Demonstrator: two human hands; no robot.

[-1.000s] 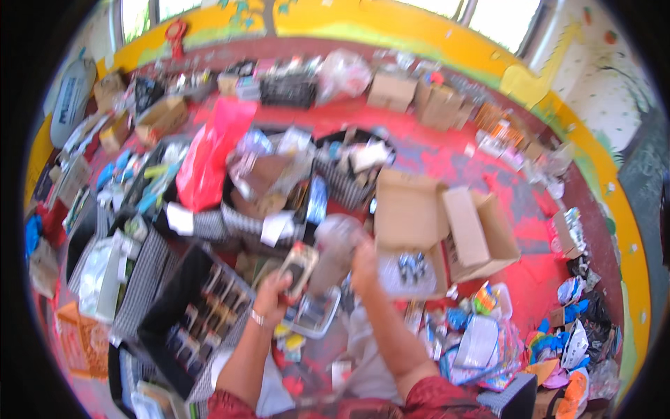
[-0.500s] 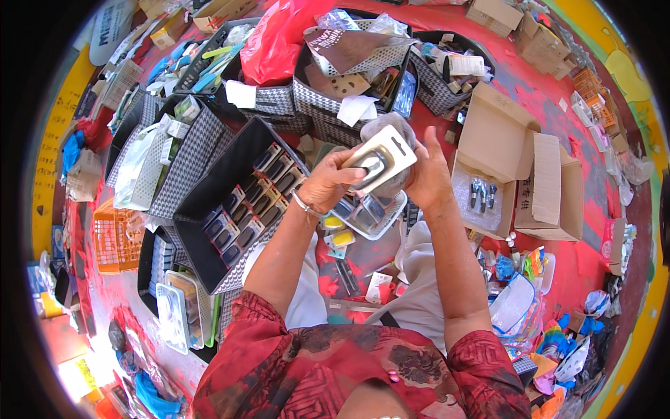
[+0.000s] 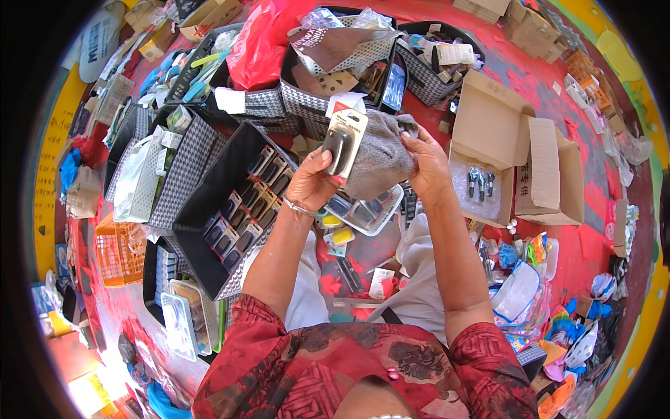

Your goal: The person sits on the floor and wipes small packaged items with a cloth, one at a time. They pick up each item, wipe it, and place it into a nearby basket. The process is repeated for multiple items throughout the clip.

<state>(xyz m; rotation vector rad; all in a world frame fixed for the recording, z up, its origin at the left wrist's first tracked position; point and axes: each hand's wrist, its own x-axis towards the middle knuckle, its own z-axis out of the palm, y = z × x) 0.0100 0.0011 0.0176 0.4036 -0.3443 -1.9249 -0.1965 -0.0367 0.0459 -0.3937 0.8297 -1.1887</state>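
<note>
My left hand (image 3: 310, 183) grips a carded blister pack (image 3: 345, 144) by its lower edge, thumb on the front. The pack is tilted and has a dark, oval item under clear plastic. My right hand (image 3: 428, 171) pinches the edge of a crumpled grey cloth (image 3: 380, 159), which hangs between both hands and partly behind the pack. Left of my left hand, a black box (image 3: 199, 199) with a houndstooth outside holds rows of similar packs (image 3: 246, 227). Below the cloth, a white basket (image 3: 377, 228) contains several more packs.
Houndstooth bins (image 3: 269, 105) full of goods stand ahead, with a red plastic bag (image 3: 262, 49) on top. An open cardboard box (image 3: 486, 105) with black items is at right. An orange crate (image 3: 120, 253) sits at left. Loose packages (image 3: 516, 304) are piled at lower right.
The pack has moved left and turned more upright, showing its dark item. My right hand has drawn the grey cloth out beside it, so more of the cloth shows.
</note>
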